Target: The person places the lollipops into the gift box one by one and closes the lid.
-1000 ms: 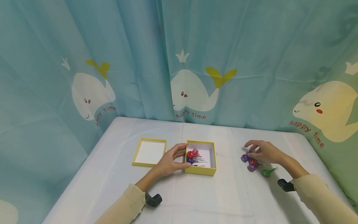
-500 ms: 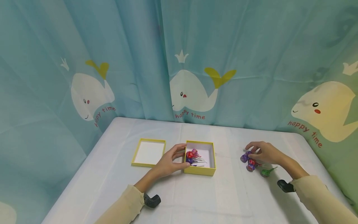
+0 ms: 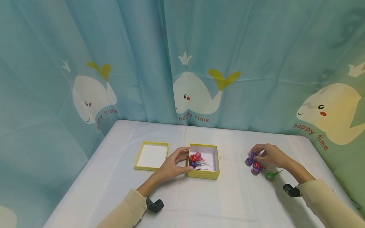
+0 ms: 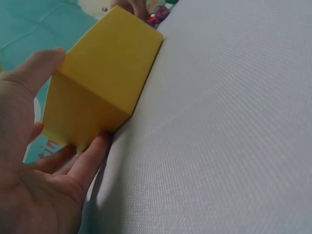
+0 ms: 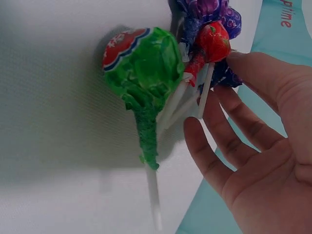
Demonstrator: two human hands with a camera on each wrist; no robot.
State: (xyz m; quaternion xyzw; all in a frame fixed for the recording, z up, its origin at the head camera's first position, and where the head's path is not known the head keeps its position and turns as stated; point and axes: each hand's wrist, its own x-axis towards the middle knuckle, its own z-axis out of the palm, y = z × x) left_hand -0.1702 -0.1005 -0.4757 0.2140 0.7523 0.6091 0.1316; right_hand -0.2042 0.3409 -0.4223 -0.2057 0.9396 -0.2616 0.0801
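Narrowly set about a purple lollipop (image 3: pixel 253 155), the thumb and fingers of the right hand (image 3: pixel 269 154) reach down to the far right of a white table (image 3: pixel 199 202); whether they already pinch it firmly cannot be told. Lying against it are a red lollipop (image 5: pixel 214 41) and other purple ones, with a green lollipop (image 5: pixel 146 68) just beside, nearer the person. Well to the left, the left hand (image 3: pixel 170 166) grips the left side of an open yellow box (image 3: pixel 203 174), thumb towards the near corner, fingers on the side wall. Several lollipops (image 3: pixel 195 157) lie inside, along the box's left side. Its likely lid (image 3: pixel 152 156) lies further left, inner side up.

Picking up one lollipop seems the step in hand. Next, the right hand probably needs a secure pinch and a clean lift from its neighbours, while the left steadies the box.
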